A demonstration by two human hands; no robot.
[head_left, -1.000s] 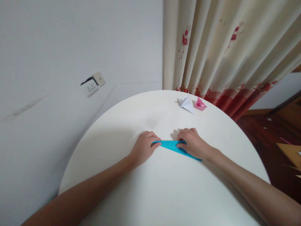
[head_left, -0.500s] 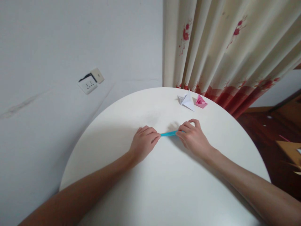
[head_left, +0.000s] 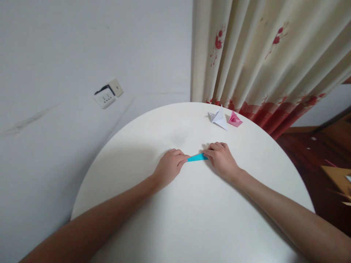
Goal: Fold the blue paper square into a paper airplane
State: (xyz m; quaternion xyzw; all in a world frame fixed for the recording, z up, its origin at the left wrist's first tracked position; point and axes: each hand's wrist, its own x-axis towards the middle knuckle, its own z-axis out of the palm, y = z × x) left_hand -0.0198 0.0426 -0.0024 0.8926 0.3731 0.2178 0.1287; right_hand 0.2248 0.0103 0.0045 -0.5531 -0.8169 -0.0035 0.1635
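Observation:
A narrow, tapering piece of folded blue paper (head_left: 197, 157) stretches between my two hands, low over the white table. My left hand (head_left: 170, 165) pinches its left, pointed end between thumb and fingers. At the wider right end, my right hand (head_left: 221, 157) has its fingers closed on the paper, with the fingertips partly hidden behind the hand. Both ends of the paper are covered by my fingers. Beyond my right hand lie a white folded paper figure (head_left: 218, 118) and, beside it, a smaller pink folded paper figure (head_left: 235, 119).
The round white table (head_left: 131, 146) stands against a pale wall with a socket plate (head_left: 104, 98) that sits loose. A cream curtain (head_left: 246, 54) with red flowers hangs behind the table's far right edge. Dark red floor (head_left: 304, 153) shows at the right.
My right hand has come slightly left and its raised fingers have folded down onto the paper. More of the blue paper's flat face shows now. The view has shifted slightly.

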